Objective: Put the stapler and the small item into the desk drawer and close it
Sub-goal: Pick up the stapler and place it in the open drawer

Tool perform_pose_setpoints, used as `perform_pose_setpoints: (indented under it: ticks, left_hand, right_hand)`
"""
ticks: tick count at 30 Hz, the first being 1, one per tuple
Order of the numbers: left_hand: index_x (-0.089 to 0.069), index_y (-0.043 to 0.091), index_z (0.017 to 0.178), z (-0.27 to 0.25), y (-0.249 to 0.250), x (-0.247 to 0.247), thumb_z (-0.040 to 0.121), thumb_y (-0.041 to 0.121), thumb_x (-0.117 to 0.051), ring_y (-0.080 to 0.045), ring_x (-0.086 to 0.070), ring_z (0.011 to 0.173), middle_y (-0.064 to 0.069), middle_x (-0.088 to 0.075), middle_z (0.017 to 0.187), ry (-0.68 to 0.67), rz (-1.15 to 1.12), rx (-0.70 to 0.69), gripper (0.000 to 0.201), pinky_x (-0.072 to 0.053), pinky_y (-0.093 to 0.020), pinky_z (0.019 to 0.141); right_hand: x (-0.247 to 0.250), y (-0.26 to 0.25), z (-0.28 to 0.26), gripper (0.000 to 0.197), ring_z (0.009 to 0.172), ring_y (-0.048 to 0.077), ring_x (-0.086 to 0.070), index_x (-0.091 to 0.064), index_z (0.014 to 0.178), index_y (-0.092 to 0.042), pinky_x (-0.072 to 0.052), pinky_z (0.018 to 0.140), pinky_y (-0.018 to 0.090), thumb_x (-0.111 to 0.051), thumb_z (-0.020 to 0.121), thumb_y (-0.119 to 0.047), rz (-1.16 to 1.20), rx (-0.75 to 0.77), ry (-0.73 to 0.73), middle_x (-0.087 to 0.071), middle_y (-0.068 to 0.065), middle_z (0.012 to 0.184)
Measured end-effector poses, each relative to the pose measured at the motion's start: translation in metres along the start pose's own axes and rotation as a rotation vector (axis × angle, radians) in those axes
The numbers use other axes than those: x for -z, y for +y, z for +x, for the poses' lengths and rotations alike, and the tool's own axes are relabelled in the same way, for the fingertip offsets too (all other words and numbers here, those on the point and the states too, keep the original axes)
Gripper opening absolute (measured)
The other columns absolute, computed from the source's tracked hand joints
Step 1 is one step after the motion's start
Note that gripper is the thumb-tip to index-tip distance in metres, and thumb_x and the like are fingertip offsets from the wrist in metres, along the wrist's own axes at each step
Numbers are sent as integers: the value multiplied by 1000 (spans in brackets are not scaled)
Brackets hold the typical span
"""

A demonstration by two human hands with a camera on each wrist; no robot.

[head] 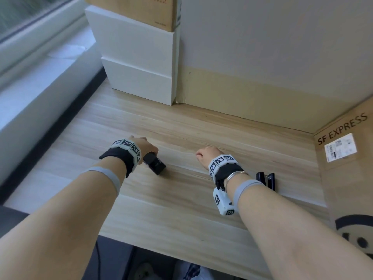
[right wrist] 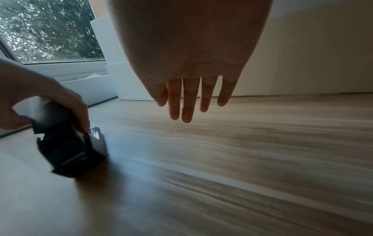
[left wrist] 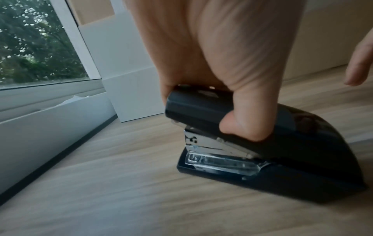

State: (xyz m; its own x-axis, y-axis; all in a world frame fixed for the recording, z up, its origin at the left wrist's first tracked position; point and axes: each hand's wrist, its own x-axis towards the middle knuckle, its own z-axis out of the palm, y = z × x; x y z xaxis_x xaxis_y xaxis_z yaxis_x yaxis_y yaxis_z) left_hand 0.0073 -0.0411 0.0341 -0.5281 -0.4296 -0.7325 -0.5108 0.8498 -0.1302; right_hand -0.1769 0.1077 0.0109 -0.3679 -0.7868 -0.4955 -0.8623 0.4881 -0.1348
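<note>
A black stapler (head: 154, 163) with a metal magazine stands on the wooden desk (head: 181, 128), left of the middle. My left hand (head: 148, 151) grips its top from above, thumb on the near side in the left wrist view, where the stapler (left wrist: 262, 151) tilts with its base edge on the wood. My right hand (head: 203, 155) hovers over the desk with nothing in it; its fingers (right wrist: 189, 103) hang straight. A small black item (head: 266, 180) lies just right of my right wrist. No drawer shows in any view.
Stacked white boxes (head: 139, 57) stand at the back left against the wall. A large cardboard box (head: 347, 158) marked SF EXPRESS closes off the right side. A window sill (head: 40, 87) runs along the left. The desk's front edge (head: 181, 249) is close to me.
</note>
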Motion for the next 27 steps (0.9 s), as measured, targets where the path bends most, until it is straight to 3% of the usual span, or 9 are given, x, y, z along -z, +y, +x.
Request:
perform_pose_setpoints:
  ticks: [4,7,11,13,16,18,22,24,27]
  left_hand:
    - [-55,33,127,6,1,-7,88,18,-54,-21,-21,143,9,-40,146,84,109,-30,42,-19,-45,117]
    - [-45,31,140,9,-6,-25,91,24,-51,-22,-7,149,5,-19,159,223,-6,6,50,5,-48,120]
    - [-50,41,130,1,-2,-35,85,9,-55,-27,3,150,10,-2,161,353,-301,154,56,-2,-51,120]
    - [-43,43,132,-3,4,-34,82,6,-54,-34,-6,148,3,-4,161,426,-557,282,63,-16,-51,120]
    - [-16,38,147,-3,16,-34,82,32,-64,-42,-46,128,-17,-31,151,432,-926,410,81,-42,-50,106]
    - [1,35,150,-2,26,-38,81,32,-68,-42,-59,114,-23,-49,139,391,-1048,402,98,-47,-45,95]
    - [4,40,150,3,37,-43,87,10,-57,-39,-64,88,-24,-64,110,458,-1107,487,93,-46,-39,72]
    - [1,43,149,2,40,-44,86,4,-51,-32,-57,70,-19,-59,93,478,-1159,506,90,-44,-35,68]
    - [0,46,148,-6,37,-46,82,-1,-52,-25,-49,57,-10,-53,88,523,-1205,490,96,-42,-32,67]
  right_hand:
    - [-5,1,2,37,119,28,-57,-62,123,-19,-49,99,39,-35,99,-25,-10,-6,-14,-66,5,126]
    - [-9,0,5,37,117,27,-58,-63,121,-20,-50,97,36,-35,98,-26,-18,-4,-30,-66,5,124]
    - [-12,-6,9,37,121,27,-56,-61,124,-20,-47,99,35,-34,99,-27,-34,8,-49,-64,5,128]
    - [-11,-10,11,38,123,28,-54,-61,125,-20,-46,100,35,-34,99,-27,-36,15,-57,-64,5,129]
    - [-12,-13,14,38,122,28,-55,-61,124,-20,-47,100,36,-34,99,-26,-42,28,-54,-64,6,128]
    - [-15,-13,15,37,120,29,-57,-63,123,-19,-47,100,36,-35,99,-26,-43,38,-57,-65,7,127]
    - [-24,-12,15,36,114,30,-60,-65,118,-17,-49,98,36,-36,97,-22,-49,56,-71,-68,9,122]
    - [-29,-11,14,36,115,30,-59,-65,119,-17,-48,99,36,-36,98,-21,-56,56,-85,-67,8,124]
    - [-35,-12,12,37,116,30,-59,-65,119,-13,-48,100,36,-36,98,-20,-59,61,-104,-67,9,125]
